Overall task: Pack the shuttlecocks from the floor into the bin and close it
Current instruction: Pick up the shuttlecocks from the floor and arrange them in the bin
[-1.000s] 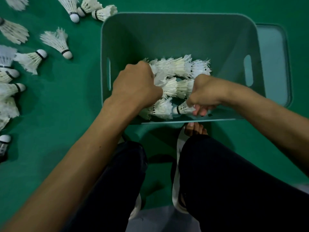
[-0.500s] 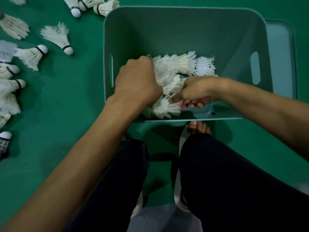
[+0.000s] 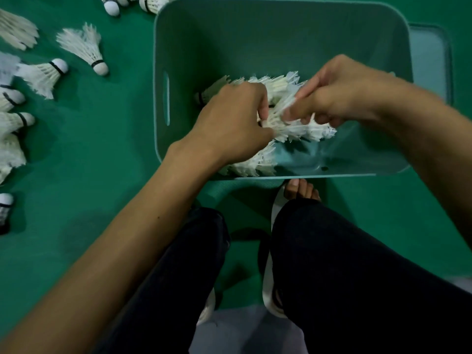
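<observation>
green floor (image 3: 102, 175) | left hand (image 3: 229, 123), right hand (image 3: 339, 95) clutch shuttlecocks (image 3: 306, 130) in bin (image 3: 255, 34)

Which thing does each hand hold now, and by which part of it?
The right hand pinches a shuttlecock by its feathers. The left hand curls into the pile in the bin; its grip is hidden.

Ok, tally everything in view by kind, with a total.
Bin: 1
Lid: 1
Hands: 2, left hand, right hand
Shuttlecocks on floor: at least 10, some cropped
Shuttlecocks in bin: uncountable pile
Total: at least 14 besides the pile
</observation>
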